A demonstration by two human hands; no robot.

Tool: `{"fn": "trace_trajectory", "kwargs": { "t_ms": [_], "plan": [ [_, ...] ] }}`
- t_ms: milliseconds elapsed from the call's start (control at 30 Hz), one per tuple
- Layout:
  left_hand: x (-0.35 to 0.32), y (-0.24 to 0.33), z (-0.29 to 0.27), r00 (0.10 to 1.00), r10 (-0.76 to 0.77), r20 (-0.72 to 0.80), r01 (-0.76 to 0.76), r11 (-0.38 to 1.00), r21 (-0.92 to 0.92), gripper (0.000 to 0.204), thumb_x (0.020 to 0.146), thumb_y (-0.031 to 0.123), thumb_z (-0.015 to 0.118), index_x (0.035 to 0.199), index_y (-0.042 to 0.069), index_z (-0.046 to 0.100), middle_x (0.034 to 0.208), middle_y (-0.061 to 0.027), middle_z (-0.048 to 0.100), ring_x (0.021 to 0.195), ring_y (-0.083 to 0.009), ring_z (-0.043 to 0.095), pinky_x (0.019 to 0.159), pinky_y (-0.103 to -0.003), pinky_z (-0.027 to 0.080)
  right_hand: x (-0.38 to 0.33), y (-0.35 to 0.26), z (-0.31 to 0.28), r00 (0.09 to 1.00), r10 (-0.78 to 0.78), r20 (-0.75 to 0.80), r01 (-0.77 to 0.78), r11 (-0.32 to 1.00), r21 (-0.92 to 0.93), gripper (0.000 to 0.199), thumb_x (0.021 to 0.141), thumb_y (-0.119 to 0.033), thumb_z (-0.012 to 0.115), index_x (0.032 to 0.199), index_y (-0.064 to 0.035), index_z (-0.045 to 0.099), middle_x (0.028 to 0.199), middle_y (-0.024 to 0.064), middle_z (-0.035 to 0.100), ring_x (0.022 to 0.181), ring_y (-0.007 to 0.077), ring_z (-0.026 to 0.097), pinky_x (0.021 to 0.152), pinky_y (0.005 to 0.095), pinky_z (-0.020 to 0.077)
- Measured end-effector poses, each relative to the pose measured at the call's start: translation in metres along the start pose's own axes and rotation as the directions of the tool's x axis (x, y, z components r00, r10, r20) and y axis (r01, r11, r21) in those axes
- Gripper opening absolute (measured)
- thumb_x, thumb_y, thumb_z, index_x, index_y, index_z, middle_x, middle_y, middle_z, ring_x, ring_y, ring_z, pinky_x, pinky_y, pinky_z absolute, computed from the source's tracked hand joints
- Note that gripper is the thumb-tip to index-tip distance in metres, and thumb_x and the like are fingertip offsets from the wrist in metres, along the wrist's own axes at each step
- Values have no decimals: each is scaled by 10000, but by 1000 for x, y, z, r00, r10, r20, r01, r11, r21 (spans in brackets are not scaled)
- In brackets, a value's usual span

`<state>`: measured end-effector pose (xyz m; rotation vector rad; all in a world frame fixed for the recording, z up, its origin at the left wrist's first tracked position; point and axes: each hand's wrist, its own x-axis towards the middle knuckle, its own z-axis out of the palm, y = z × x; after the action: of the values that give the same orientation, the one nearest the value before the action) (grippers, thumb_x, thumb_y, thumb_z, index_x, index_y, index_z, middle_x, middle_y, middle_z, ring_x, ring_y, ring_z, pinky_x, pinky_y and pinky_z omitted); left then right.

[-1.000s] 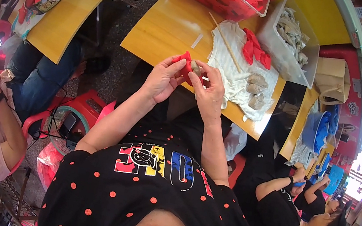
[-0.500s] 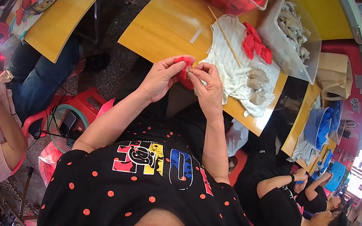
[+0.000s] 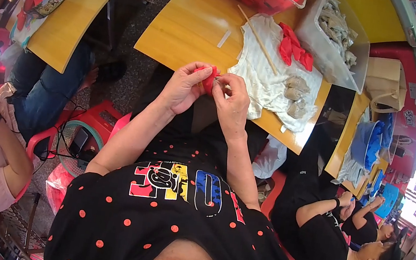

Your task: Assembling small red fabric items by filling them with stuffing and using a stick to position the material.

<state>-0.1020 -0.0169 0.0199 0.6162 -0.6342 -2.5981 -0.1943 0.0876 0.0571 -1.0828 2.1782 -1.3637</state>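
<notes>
Red piece [image 3: 208,79] pinched between fingertips of both hands, left [image 3: 183,89] and right [image 3: 232,105], above yellow table [image 3: 191,25].

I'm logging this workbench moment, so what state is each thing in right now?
Left hand: fingers pinched on the small red piece.
Right hand: fingers pinched on the same piece.
Small red piece: held above the table edge, between both hands.
White cloth: spread flat on the yellow table.
Wooden stick: lying across the cloth.
Clear bin: open, filled with pale pieces.
Red pieces: loose on the cloth.
</notes>
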Motion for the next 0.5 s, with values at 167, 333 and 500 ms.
{"fn": "trace_trajectory", "kwargs": {
  "t_ms": [167,333,500],
  "plan": [
    [-2,-3,13,997,-75,-10,74,994,-76,118,893,144,598,977,61,595,918,-42,619,850,-127,594,757,-296,510,2,4,2,995,29,-100,-23,998,60,178,802,-65,647,953,3,583,874,68,618,757,127,584,650,239,473],
    [6,-7,10,991,-127,-53,116,979,-167,138,893,171,601,983,69,584,912,-54,620,841,-146,598,776,-326,513,0,10,0,986,156,-63,-144,976,160,193,793,-75,662,956,-2,589,878,75,613,748,143,575,653,255,466],
    [15,-8,-3,984,-95,-151,42,945,-325,156,885,174,610,998,75,568,913,-69,617,846,-174,599,792,-348,511,-6,9,-2,918,-396,-29,365,871,-329,276,752,-63,702,1004,-23,597,920,113,595,759,197,582,668,286,481]
  ]
}}
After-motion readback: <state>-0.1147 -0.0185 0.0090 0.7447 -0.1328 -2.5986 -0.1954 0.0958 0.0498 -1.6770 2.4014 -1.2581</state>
